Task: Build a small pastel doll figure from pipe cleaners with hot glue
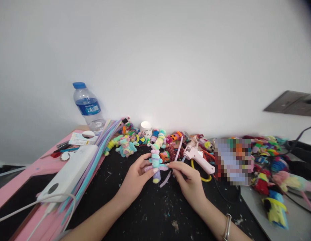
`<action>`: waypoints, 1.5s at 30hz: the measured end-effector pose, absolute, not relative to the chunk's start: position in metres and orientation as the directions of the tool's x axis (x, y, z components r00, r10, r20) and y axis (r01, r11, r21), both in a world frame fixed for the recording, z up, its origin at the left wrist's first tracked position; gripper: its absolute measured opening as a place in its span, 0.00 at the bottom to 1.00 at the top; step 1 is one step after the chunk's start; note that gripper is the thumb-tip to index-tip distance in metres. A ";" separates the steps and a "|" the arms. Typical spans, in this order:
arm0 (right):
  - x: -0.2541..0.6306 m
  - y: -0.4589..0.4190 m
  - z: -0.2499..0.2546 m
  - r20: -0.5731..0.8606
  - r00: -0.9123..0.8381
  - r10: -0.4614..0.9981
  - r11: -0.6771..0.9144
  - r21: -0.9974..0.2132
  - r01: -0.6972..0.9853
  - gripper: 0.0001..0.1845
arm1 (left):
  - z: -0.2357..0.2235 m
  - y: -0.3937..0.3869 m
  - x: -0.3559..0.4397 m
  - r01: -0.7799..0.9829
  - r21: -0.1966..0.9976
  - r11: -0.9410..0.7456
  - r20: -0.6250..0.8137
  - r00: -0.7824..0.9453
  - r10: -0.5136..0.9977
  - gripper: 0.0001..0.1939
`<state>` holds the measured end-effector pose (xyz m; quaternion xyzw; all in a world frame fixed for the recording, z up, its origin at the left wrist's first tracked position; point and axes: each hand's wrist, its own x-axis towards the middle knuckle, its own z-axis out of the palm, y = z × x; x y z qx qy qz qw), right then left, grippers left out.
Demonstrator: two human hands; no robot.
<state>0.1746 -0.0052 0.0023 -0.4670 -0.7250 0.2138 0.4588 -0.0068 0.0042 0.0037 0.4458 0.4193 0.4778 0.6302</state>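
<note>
My left hand (135, 176) is closed round a small pastel pipe-cleaner doll (155, 160), holding it upright above the black mat. The doll has turquoise, lilac and yellow bands, with arms sticking out sideways. At its right side, my right hand (189, 180) pinches the tip of the doll's lilac and blue arm (163, 167) between thumb and forefinger. A loose lilac pipe cleaner (165, 180) lies under that arm, and another pale strip (179, 149) slants up behind the right hand. A pink glue gun (200, 160) rests just beyond my right fingers.
Finished pipe-cleaner figures (127, 146) line the wall, with more on the grey surface (255, 204) at right. A water bottle (87, 107), a bundle of pipe cleaners (95, 160) and a white power strip (70, 174) stand left. A cable (227, 200) crosses the black mat (150, 217).
</note>
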 end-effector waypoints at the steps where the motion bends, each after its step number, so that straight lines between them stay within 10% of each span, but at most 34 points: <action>1: 0.175 -0.005 0.002 0.461 -0.155 0.874 0.474 -0.737 0.482 0.12 | 0.004 0.004 -0.007 -0.224 0.964 0.146 -0.103 0.192 0.976 0.24; 29: 0.171 -0.007 0.001 0.565 -0.248 0.787 0.596 -0.588 0.547 0.09 | 0.006 0.002 -0.008 -0.242 0.933 0.266 -0.224 0.189 0.956 0.27; 40: 0.171 -0.011 0.002 0.474 -0.082 0.877 0.437 -0.714 0.546 0.06 | -0.005 0.006 -0.018 0.483 0.843 -0.236 0.269 0.000 0.963 0.19; 45: 0.164 -0.018 0.002 0.438 -0.064 0.897 0.415 -0.779 0.470 0.06 | 0.003 -0.002 -0.015 0.202 0.954 -0.223 0.203 0.116 0.972 0.10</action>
